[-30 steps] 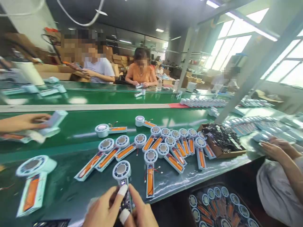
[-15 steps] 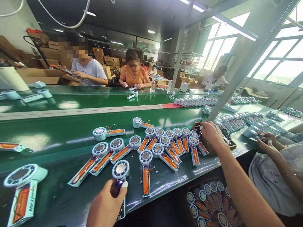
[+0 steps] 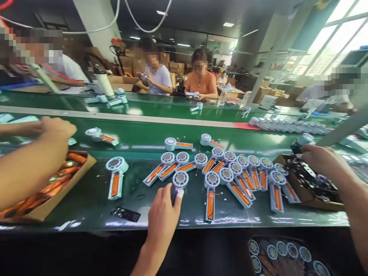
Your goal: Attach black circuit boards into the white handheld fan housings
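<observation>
My left hand [image 3: 165, 209] is closed on the handle of a light-blue handheld fan [image 3: 180, 179] near the front of the green bench, thumb on a small lit display. My right hand [image 3: 314, 155], at the right, pinches a dark part [image 3: 296, 148] over a cardboard box of circuit boards [image 3: 312, 180]. Between my hands several open fans with orange batteries [image 3: 211, 203] lie in a loose cluster. A loose black circuit board [image 3: 125, 214] lies left of my left hand.
Another person's arm [image 3: 37, 153] reaches over a box of orange batteries [image 3: 66, 172] at the left. A metal post [image 3: 345, 124] slants at the right. Below the bench edge sits a tray of fans [image 3: 287, 255]. Several people sit across the belt.
The view has swung left, bringing in the battery box, the other person's arm and the loose board. My left hand still grips the fan, and my right hand is still at the box of boards.
</observation>
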`<state>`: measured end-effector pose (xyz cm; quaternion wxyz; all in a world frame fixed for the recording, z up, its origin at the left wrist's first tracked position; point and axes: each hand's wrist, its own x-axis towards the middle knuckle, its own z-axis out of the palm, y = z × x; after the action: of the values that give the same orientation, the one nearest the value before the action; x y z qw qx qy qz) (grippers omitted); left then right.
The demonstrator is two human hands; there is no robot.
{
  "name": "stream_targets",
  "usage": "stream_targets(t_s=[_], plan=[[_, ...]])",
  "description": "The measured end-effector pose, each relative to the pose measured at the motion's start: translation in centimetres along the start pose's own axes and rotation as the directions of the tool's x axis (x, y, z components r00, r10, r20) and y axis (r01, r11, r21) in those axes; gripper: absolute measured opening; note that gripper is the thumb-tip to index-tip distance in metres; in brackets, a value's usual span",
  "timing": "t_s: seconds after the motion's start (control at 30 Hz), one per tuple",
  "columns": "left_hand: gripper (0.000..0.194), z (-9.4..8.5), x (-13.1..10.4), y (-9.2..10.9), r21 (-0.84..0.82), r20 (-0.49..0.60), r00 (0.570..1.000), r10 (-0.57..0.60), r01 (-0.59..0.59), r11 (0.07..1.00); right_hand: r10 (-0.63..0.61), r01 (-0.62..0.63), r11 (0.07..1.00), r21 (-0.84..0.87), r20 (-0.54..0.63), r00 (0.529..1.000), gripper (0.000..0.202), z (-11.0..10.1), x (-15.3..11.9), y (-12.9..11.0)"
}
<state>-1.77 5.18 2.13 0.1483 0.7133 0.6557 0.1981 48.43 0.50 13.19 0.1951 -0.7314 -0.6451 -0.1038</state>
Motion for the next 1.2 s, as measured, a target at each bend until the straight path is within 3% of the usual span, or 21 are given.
stream_targets(t_s=[0.03,0.1,0.17,0.2,0.23,0.3,0.33,0.4,0.5,0.6,0.73,0.8,0.83,0.9,1.07,1.2], plan=[[0.031,-0.2,-0.6,0.0,-0.053,-0.084,0.995,0.056,-0.061,0.997,0.002,-0.003,1.000,-0.021,-0.044,0.999,0.036,0.0,0.0,-1.0],[0.029,-0.7,-1.9,0.6,-0.153,-0.265,0.944,0.198,-0.244,0.958,-0.044,0.034,0.995,-0.092,-0.111,0.993,0.038,0.5,-0.5,-4.6],[0.029,-1.0,-3.4,1.6,-0.204,-0.358,0.875,0.325,-0.413,0.887,-0.192,0.191,0.980,-0.061,-0.026,0.981,0.033,1.5,-1.8,-10.1],[0.034,-1.1,-4.0,2.2,-0.219,-0.345,0.855,0.386,-0.474,0.853,-0.260,0.260,0.965,-0.023,0.019,0.965,0.028,2.2,-2.7,-13.2],[0.042,-1.1,-4.6,2.7,-0.242,-0.302,0.843,0.444,-0.519,0.820,-0.357,0.355,0.934,0.042,0.079,0.931,0.029,3.0,-3.8,-16.4],[0.055,-1.0,-5.3,3.3,-0.343,-0.132,0.828,0.545,-0.554,0.759,-0.542,0.489,0.838,0.244,0.257,0.800,0.037,4.4,-5.8,-22.2],[0.059,-0.9,-5.5,3.4,-0.422,-0.023,0.824,0.567,-0.522,0.741,-0.599,0.511,0.795,0.328,0.289,0.747,0.035,5.0,-6.7,-24.4],[0.058,-0.5,-5.5,3.0,-0.566,0.200,0.832,0.517,-0.333,0.754,-0.618,0.451,0.765,0.460,0.325,0.716,0.030,5.9,-7.8,-27.2],[0.040,0.0,-5.3,2.0,-0.622,0.383,0.884,0.266,0.034,0.782,-0.548,0.316,0.778,0.543,0.340,0.764,0.035,7.0,-7.3,-27.9],[0.030,0.7,-5.2,1.3,-0.648,0.404,0.907,0.118,0.193,0.737,-0.510,0.335,0.834,0.439,0.382,0.771,0.035,8.2,-5.4,-27.3],[0.025,1.5,-5.1,0.9,-0.570,0.340,0.940,0.019,0.190,0.799,-0.573,0.503,0.813,0.292,0.548,0.609,0.024,9.4,-3.5,-27.3],[0.023,1.7,-5.1,0.6,-0.483,0.272,0.962,-0.020,0.154,0.862,-0.588,0.529,0.796,0.295,0.585,0.558,0.022,9.6,-3.4,-27.4],[0.022,1.7,-5.1,0.4,-0.455,0.253,0.967,-0.030,0.147,0.878,-0.591,0.526,0.795,0.303,0.585,0.556,0.022,9.6,-3.5,-27.4],[0.019,1.7,-5.2,0.0,-0.463,0.261,0.965,-0.040,0.161,0.872,-0.582,0.468,0.811,0.350,0.548,0.600,0.022,9.7,-4.2,-27.2],[0.024,1.6,-5.7,0.2,-0.688,0.363,0.932,0.005,0.265,0.675,-0.418,0.145,0.816,0.559,0.399,0.816,0.018,10.9,-7.8,-27.3],[0.031,1.5,-5.3,1.2,-0.760,0.411,0.911,0.031,0.324,0.564,-0.291,0.035,0.753,0.657,0.284,0.914,0.022,11.9,-10.0,-28.2]])
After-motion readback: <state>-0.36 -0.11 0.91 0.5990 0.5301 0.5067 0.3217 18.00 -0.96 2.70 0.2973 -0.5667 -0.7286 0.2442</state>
